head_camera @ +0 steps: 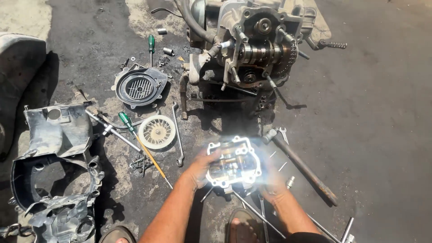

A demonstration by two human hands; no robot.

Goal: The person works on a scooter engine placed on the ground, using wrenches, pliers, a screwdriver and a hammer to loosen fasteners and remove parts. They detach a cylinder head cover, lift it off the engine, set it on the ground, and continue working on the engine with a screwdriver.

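I am gripping a shiny metal engine cover (234, 163) between my left hand (200, 168) and right hand (271, 182), low centre of the frame, below the engine (252, 45)

From my remote seat, I see an opened engine (252, 49) at twelve o'clock with its camshaft exposed. At about ten o'clock lies a dark round fan cover (140, 87), and just below it a pale plastic fan wheel (156, 132). Beside that wheel rest a green-handled screwdriver (143, 148) and a long spanner (177, 135). A grey plastic shroud (56, 157) sprawls at eight o'clock. At three o'clock I make out a rusty hammer (301, 164) on the dark, oil-stained ground (382, 135).
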